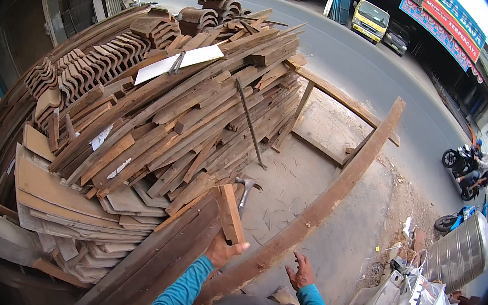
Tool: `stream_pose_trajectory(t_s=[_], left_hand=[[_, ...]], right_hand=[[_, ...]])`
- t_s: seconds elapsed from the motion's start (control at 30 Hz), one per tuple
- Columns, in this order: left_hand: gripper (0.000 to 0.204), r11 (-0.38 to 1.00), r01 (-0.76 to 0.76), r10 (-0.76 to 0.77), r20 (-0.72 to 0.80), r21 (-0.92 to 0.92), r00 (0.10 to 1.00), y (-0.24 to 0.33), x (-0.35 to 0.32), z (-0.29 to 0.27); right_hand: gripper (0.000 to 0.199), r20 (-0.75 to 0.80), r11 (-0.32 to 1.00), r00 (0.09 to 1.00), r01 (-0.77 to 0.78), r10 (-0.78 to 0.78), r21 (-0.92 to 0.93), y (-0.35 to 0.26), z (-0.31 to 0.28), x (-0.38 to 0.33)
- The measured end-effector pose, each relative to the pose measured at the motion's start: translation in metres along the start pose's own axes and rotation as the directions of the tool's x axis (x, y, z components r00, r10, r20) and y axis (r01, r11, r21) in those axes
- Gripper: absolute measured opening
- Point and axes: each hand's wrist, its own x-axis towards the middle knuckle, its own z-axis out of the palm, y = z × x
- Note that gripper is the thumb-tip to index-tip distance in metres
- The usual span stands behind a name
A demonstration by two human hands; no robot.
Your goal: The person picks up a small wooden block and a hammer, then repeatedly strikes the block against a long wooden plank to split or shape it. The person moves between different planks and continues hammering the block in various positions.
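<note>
My left hand (pixel 222 252) is closed around the lower end of a short reddish-brown wooden block (pixel 230 214), thumb out to the right. The block stands against the end of wide dark planks (pixel 165 252); whether it is joined to them I cannot tell. My right hand (pixel 301 272) hovers with fingers apart and nothing in it, just right of a long curved-looking plank (pixel 306 221). Beyond the block lies a claw hammer (pixel 248 187), its handle partly hidden. A crowbar (pixel 251 124) leans upright on the wood pile. Several bent nails (pixel 287 191) lie scattered on the ground.
A big pile of old timber (pixel 192 116) fills the left, with roof tiles (pixel 104 63) and stacked boards (pixel 62 197). A wooden frame (pixel 333 91) supports the plank's far end. A metal drum (pixel 457 251) stands right. Motorbikes (pixel 465 166) and a yellow truck (pixel 370 20) are by the road.
</note>
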Motion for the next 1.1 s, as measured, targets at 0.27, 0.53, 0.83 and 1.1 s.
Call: stream_pose_trajectory(t_s=[0.27, 0.53, 0.83, 1.1], left_hand=[[0.103, 0.982, 0.173, -0.179, 0.673, 0.076, 0.717, 0.005, -0.043, 0.243], [0.083, 0.824, 0.567, -0.330, 0.800, -0.015, 0.500, 0.028, -0.022, 0.379], [0.056, 0.666, 0.496, -0.356, 0.347, -0.557, 0.868, 0.019, 0.054, 0.370], [0.059, 0.912, 0.110, -0.326, -0.534, -0.396, 0.780, -0.061, 0.106, 0.238]], right_hand=[[0.055, 0.156, 0.782, 0.854, 0.517, -0.496, -0.348, 0.085, -0.085, -0.033], [0.035, 0.461, 0.997, 0.886, 0.067, -0.041, -0.039, 0.203, -0.161, -0.062], [0.080, 0.438, 0.996, 0.895, -0.092, 0.090, -0.016, 0.223, -0.192, -0.038], [0.040, 0.103, 0.952, 0.986, -0.157, 0.134, 0.262, 0.210, -0.226, 0.045]])
